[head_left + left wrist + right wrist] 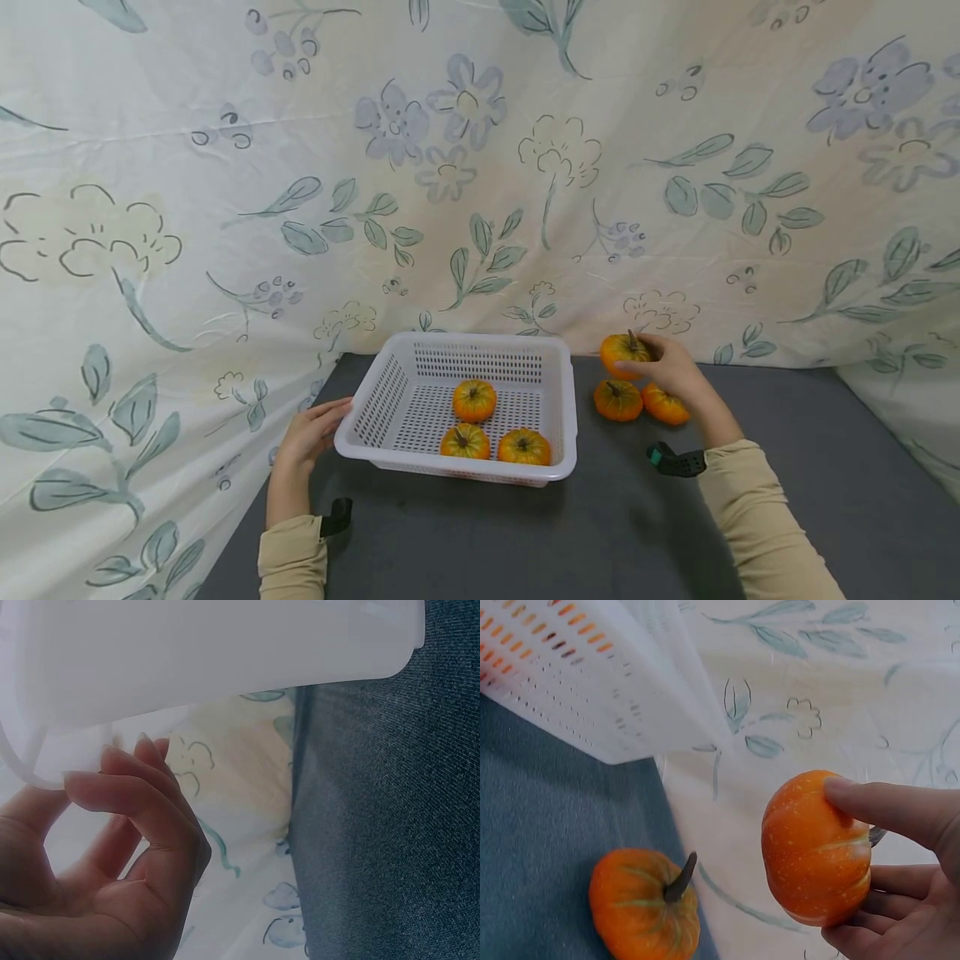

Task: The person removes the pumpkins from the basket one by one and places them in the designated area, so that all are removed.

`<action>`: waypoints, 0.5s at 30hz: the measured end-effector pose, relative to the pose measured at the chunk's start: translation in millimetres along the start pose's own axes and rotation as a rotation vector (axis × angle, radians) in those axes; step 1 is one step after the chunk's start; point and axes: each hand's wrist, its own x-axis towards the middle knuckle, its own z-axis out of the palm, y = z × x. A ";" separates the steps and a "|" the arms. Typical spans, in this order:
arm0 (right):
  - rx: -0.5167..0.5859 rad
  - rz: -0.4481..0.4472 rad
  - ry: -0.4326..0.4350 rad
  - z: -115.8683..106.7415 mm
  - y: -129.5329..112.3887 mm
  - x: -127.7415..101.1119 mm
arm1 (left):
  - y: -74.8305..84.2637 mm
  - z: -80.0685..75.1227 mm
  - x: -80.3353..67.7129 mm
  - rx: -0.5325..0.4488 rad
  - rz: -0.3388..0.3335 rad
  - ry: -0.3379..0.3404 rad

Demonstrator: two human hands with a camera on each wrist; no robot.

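Note:
A white plastic basket (457, 477) with slotted walls stands on the dark table, holding 3 small orange pumpkins, one of them a pumpkin (474, 401) towards the middle. At the basket's left side, my left hand (307, 437) pinches the rim (45, 782) between thumb and curled fingers. To the right of the basket, my right hand (671, 365) grips a pumpkin (816, 851) by its sides, raised off the table. Beneath it lie two more, a pumpkin (618, 401) with its stem up and a tilted pumpkin (664, 405) partly behind the hand.
A floral cloth (480, 167) hangs behind the table and along its left and right sides. The dark tabletop (480, 542) reaches out in front of the basket and to its right. Each wrist carries a small black device (675, 461).

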 end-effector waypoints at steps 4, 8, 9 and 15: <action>0.008 0.009 0.004 -5.9 8.9 -0.3 | -0.2 0.3 0.9 -0.002 -0.004 0.003; -0.007 0.020 0.026 -11.9 17.7 -0.4 | -0.6 0.2 2.2 -0.007 -0.008 0.005; -0.009 0.028 0.032 -13.0 19.8 -0.4 | -0.8 0.0 2.5 -0.009 -0.009 0.005; -0.032 0.065 0.081 -20.9 33.8 -2.2 | -1.1 -1.0 3.2 -0.013 -0.006 0.000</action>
